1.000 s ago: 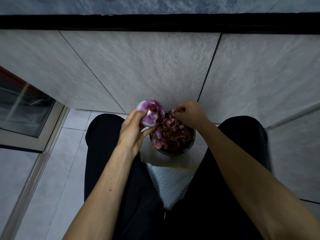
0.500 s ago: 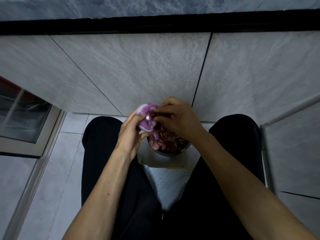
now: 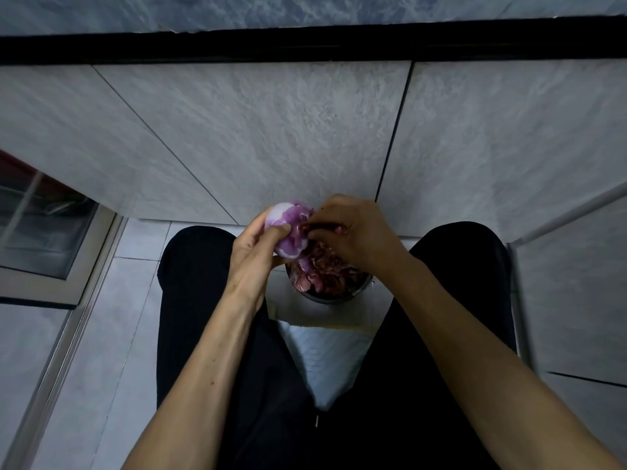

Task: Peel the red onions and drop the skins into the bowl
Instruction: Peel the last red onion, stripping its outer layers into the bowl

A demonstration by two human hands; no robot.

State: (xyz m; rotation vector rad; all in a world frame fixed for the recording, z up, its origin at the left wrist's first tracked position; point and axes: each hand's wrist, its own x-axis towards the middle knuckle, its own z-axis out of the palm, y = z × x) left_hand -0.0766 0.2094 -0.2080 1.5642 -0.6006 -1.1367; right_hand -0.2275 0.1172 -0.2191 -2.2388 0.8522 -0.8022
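My left hand (image 3: 252,247) grips a partly peeled red onion (image 3: 288,228), purple and white, held just above the bowl's left rim. My right hand (image 3: 356,232) reaches in from the right, its fingertips pinching a dark strip of skin on the onion's right side. Below them a dark round bowl (image 3: 325,296) sits between my knees, filled with reddish onion skins (image 3: 322,273). My right hand covers the bowl's upper part.
The bowl stands on a white padded sheet (image 3: 325,351) on the floor between my black-trousered legs (image 3: 190,317). A grey tiled wall (image 3: 271,137) rises just beyond. A framed glass panel (image 3: 40,232) lies at the left.
My right hand moved left from above the bowl to the onion and took hold of skin on it. The left hand keeps holding the onion in nearly the same place.
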